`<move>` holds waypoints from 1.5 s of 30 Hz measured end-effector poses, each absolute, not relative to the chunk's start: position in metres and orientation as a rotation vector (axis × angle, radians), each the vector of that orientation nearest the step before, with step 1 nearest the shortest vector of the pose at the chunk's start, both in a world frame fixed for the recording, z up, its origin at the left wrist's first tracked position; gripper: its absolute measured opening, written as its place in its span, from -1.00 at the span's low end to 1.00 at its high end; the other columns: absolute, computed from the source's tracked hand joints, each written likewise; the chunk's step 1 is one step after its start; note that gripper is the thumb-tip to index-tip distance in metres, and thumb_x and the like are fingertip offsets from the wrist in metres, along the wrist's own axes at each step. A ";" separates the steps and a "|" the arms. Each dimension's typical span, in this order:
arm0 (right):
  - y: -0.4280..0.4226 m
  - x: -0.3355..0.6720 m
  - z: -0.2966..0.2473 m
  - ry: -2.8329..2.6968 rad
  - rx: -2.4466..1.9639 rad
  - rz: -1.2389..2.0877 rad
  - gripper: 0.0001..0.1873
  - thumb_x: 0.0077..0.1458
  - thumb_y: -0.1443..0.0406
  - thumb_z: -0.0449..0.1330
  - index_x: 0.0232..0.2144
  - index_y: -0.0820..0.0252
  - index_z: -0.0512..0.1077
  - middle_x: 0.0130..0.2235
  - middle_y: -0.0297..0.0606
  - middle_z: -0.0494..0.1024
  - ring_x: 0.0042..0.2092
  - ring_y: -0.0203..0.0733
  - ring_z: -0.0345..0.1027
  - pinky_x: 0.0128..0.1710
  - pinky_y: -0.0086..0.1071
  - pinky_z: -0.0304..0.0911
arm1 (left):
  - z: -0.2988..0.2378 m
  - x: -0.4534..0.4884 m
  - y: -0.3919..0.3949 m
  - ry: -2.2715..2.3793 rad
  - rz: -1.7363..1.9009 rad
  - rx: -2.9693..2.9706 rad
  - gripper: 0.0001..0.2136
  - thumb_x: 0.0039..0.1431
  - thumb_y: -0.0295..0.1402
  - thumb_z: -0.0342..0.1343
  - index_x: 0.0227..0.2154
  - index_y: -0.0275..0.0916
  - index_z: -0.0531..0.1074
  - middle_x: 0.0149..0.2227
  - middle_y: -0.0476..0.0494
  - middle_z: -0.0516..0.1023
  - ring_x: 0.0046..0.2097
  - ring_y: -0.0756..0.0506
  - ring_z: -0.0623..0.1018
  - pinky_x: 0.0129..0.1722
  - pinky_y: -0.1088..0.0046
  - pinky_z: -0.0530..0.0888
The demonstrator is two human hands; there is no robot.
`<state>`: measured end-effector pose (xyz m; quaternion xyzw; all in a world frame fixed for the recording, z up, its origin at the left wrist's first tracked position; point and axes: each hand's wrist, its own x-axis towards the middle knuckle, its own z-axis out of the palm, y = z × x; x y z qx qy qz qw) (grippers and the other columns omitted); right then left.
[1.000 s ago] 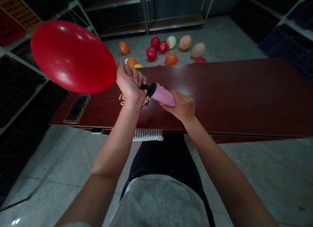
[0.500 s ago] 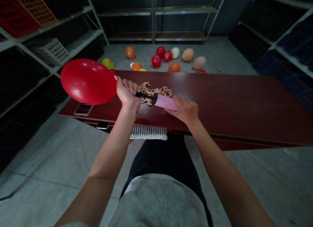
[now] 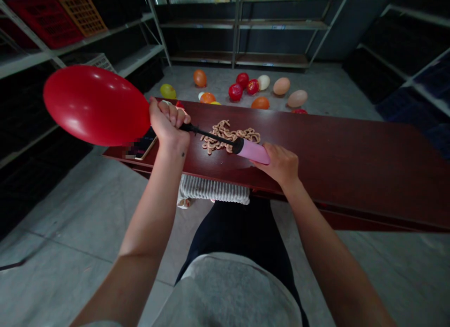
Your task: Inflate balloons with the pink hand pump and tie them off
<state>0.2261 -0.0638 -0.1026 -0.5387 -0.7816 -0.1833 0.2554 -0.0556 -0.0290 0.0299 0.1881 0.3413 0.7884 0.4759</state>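
Observation:
A large inflated red balloon [image 3: 96,105] points off to the left, its neck held closed in my left hand [image 3: 171,123]. The same hand also grips the black end of a balloon pump [image 3: 253,151]; where neck and nozzle meet is hidden by my fingers. My right hand [image 3: 281,163] is wrapped round the pump's pink barrel. Between the hands a long black rod shows, drawn out of the barrel. Beneath it, a heap of tan, curled, string-like pieces [image 3: 222,131] lies on the dark red table [image 3: 337,153].
A phone [image 3: 146,143] lies at the table's left end, partly behind the balloon. Ribbed grey cloth [image 3: 214,188] hangs at the front edge. Several balloons, including an orange balloon [image 3: 260,102], lie on the floor beyond. Metal shelves [image 3: 274,59] and a red crate [image 3: 49,19] stand around.
My hands have moved apart, and more of the pump's black rod is out. The red balloon has shifted left and looks larger. The view has turned slightly.

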 end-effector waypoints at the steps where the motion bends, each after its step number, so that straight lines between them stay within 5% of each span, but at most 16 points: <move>1: -0.064 0.226 -0.102 -2.115 -1.466 -0.496 -0.40 0.11 -0.16 0.09 -0.10 0.19 0.48 -0.31 -0.17 0.58 -0.32 -0.13 0.40 -0.36 -0.32 0.11 | 0.030 -0.055 -0.028 0.831 1.929 0.458 -0.44 0.40 0.02 -0.27 -0.67 -0.20 -0.01 -0.75 0.10 -0.11 -0.71 0.06 -0.01 -0.65 0.47 0.12; 13: -0.061 0.232 -0.100 -1.958 -1.540 -0.371 -0.40 0.07 -0.18 0.11 -0.13 0.18 0.46 -0.31 -0.16 0.59 -0.31 -0.10 0.43 -0.36 -0.31 0.14 | 0.059 -0.009 -0.018 0.689 2.048 0.620 -0.58 0.41 -0.33 -0.17 -0.58 -0.22 -0.16 -0.68 0.10 -0.18 -0.65 0.06 -0.10 -0.59 0.44 -0.01; 30: -0.059 0.231 -0.101 -1.909 -1.630 -0.237 -0.37 0.12 -0.21 0.02 -0.11 0.17 0.43 -0.26 -0.16 0.59 -0.27 -0.07 0.43 -0.34 -0.30 0.11 | 0.022 0.083 -0.005 0.761 1.790 0.598 -0.48 0.43 -0.13 -0.21 -0.64 -0.19 -0.16 -0.71 0.10 -0.19 -0.70 0.05 -0.11 -0.64 0.44 -0.04; 45: -0.061 0.226 -0.102 -2.014 -1.514 -0.343 -0.32 0.11 -0.24 0.04 -0.10 0.19 0.45 -0.26 -0.18 0.60 -0.28 -0.11 0.43 -0.35 -0.32 0.09 | 0.013 0.047 -0.023 0.752 1.783 0.446 -0.50 0.42 -0.15 -0.19 -0.67 -0.20 0.01 -0.75 0.12 -0.10 -0.72 0.07 -0.03 -0.64 0.47 0.08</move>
